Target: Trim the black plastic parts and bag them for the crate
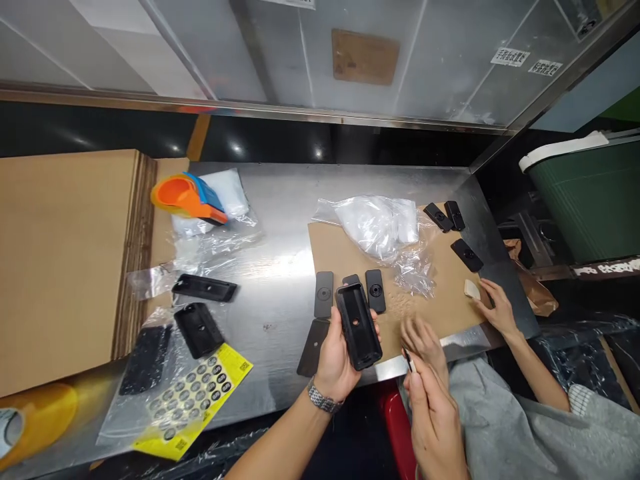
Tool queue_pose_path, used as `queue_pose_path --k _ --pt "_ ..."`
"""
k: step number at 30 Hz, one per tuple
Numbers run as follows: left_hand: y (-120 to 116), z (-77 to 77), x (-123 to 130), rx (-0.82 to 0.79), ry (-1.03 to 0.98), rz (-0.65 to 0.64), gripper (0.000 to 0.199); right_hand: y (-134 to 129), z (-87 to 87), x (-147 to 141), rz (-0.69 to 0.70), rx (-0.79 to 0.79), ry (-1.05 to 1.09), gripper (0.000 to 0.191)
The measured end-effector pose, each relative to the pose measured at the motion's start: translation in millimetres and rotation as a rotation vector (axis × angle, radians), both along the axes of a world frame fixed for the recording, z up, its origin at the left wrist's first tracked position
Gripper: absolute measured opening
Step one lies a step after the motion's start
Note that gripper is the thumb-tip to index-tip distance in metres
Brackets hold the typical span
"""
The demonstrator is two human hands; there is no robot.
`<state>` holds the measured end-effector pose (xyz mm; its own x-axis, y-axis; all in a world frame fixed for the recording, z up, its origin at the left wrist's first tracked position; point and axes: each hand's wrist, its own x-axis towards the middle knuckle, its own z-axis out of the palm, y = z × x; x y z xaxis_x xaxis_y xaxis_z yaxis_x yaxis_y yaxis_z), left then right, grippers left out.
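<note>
My left hand (334, 357), with a metal watch at the wrist, grips a black hollow plastic housing (356, 327); its open side faces up and a small round hole shows in its floor. To the right, my right hand (434, 420) is closed in a pinch around a small thin dark piece with a light edge (410, 362), too small to name. Beside the housing lie a flat black plate with a round mark (324, 293) and a similar black piece (375, 291). A larger black plate (313, 347) rests left of my left hand.
A co-worker's hands (425, 343) (495, 307) are at the right, one by a small pale block (471, 289). Clear plastic bags (375, 223) lie on cardboard. Leftward are a tape dispenser (185, 195), black housings (199, 330), a yellow sticker sheet (233, 367) and stacked cardboard (65, 267).
</note>
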<state>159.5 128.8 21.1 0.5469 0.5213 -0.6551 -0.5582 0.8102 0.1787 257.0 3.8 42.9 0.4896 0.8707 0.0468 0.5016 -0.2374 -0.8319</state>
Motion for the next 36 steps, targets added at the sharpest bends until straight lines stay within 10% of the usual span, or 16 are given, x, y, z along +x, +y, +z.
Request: queue_pose_path --k 13,22,30,36 --pt "7 16.8 -21 -0.027 -0.019 0.016 0.054 -13 1.7 -18 0.186 -0.117 -0.182 0.035" --pt "7 17.3 -25 0.002 -0.056 0.036 0.057 47 -14.5 148 0.088 0.060 -0.283 0.035" --pt "7 13.2 -27 -0.086 -0.100 0.054 0.056 -26 -22.5 -3 0.261 -0.006 -0.307 0.023" --pt "7 14.6 -26 -0.103 -0.091 0.049 0.056 -14 1.9 -16 0.276 -0.079 -0.343 0.025"
